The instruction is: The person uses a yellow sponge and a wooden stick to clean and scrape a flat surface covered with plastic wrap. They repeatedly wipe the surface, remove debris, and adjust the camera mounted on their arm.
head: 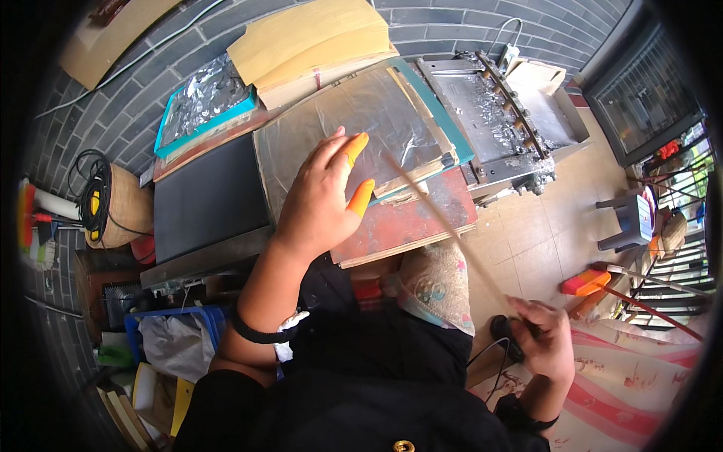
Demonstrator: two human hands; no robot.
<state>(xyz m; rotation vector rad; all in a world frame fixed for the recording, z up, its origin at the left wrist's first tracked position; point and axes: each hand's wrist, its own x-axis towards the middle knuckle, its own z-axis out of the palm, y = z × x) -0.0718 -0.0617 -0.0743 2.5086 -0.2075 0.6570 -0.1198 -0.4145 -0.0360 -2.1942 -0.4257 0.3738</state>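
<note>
My left hand has orange finger cots on the thumb and index finger. It holds nothing; its fingers are spread over a stack of thin, shiny, greyish sheets, and I cannot tell whether they touch it. My right hand, low on the right, grips the near end of a long thin stick. Blurred, the stick slants up and left, its far tip over the right part of the stack. Under the stack show teal sheets and a worn red board. A smooth dark board lies left of the stack.
A turquoise tray of crumpled silver foil stands at the back left, beside yellow-brown paper. At the right is a metal machine scattered with silver scraps. A plastic stool and a broom are farther right.
</note>
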